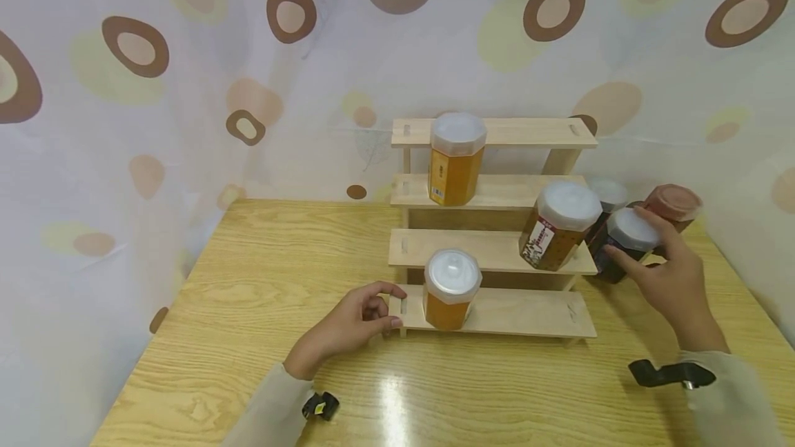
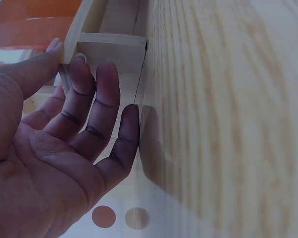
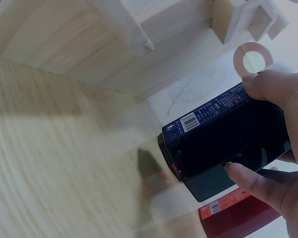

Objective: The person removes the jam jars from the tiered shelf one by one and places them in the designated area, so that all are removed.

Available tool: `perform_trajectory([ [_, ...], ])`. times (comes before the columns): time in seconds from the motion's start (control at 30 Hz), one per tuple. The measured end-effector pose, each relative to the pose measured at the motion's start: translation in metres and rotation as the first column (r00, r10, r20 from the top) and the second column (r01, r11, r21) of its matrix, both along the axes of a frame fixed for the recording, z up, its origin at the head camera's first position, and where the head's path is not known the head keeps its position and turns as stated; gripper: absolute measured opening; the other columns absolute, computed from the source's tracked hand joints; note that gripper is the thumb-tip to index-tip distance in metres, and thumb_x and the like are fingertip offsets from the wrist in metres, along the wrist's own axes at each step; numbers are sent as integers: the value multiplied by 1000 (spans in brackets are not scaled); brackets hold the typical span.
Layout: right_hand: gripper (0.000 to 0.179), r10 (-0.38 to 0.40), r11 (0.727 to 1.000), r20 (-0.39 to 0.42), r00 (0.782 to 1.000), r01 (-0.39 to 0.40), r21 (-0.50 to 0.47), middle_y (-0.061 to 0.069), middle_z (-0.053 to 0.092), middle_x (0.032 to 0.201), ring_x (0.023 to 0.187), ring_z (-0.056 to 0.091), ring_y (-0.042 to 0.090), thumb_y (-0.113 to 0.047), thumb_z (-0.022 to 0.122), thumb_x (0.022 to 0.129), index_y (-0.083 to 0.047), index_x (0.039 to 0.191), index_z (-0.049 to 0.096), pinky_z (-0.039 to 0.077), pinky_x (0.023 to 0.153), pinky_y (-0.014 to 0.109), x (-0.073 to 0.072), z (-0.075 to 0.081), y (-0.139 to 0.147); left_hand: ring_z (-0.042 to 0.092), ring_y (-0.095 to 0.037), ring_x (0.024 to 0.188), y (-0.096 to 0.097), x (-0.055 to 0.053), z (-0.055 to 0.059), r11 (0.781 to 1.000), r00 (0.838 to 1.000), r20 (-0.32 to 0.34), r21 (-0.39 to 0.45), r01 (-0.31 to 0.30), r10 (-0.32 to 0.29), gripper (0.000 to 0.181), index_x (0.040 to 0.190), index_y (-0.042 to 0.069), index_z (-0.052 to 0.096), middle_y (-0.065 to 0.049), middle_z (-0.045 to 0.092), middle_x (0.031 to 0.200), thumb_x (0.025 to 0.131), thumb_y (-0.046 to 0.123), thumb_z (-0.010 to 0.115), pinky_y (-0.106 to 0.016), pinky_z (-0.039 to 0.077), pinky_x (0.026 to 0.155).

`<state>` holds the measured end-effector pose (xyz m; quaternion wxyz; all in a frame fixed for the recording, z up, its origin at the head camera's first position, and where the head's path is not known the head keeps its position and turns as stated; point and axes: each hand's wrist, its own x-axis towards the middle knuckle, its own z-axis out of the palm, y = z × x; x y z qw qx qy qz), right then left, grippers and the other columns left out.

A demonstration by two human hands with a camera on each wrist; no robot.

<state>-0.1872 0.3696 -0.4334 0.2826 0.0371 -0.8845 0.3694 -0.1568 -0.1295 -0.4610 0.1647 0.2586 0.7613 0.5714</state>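
A stepped wooden rack (image 1: 528, 312) stands on the table. My left hand (image 1: 354, 319) grips the left end of its lowest board, thumb against the front edge; in the left wrist view, the other fingers (image 2: 107, 89) curl loosely beside the rack's side. My right hand (image 1: 677, 285) holds a dark jar (image 3: 223, 144) with a whitish lid, thumb and fingers on opposite sides. That jar is tilted and raised off the table, just right of the rack. Behind it are a red-lidded jar (image 1: 673, 202) and another dark jar with a pale lid (image 1: 609, 193), partly hidden.
An amber jar (image 1: 450, 295) sits on the lowest board, and another amber jar (image 1: 456, 167) stands higher up. A brown jar (image 1: 553, 233) with a white label is near the rack's right end. A patterned covering (image 1: 323, 74) hangs behind the wooden table (image 1: 248, 281).
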Motion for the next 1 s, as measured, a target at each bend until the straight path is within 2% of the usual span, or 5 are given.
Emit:
perform_trajectory([
  [0.37,79,-2,1000,34,999,2,2,11,58,134,100,45,-13,-4,89,81,-19,151,54,34,82,5,0,-7,-2,54,-12,65,2,0,1,1000,1000,8,4,3,-3,39,135,6,59,-20,64,80,98,3,71,-21,41,59],
  [0.43,80,3,1000,24,1000,-3,0,3,58,133,101,45,-13,-3,89,80,-19,151,54,35,82,5,0,-9,-1,54,-12,65,1,0,1,1000,1000,7,12,6,-6,39,135,5,59,-21,64,80,98,3,71,-21,41,59],
  [0.6,82,24,1000,-16,1000,-24,0,10,61,135,102,46,-15,5,89,77,-15,149,56,37,82,5,-2,-12,1,56,-19,66,1,0,3,1000,1000,6,19,5,-5,39,134,3,59,-20,64,79,97,3,71,-21,41,59],
  [0.67,82,28,1000,-22,999,-28,2,22,61,134,101,47,-16,7,89,76,-14,148,56,37,82,6,-3,-13,0,57,-23,67,2,0,3,1000,1000,3,16,3,-3,39,134,3,59,-20,64,79,97,3,71,-21,41,59],
  [1.0,84,21,1000,-2,1000,-21,2,30,61,130,96,45,-16,6,89,76,-14,149,55,36,79,6,-3,-20,2,57,-22,67,1,1,1,1000,1000,0,23,7,-7,39,134,2,59,-21,64,79,97,2,71,-21,42,60],
])
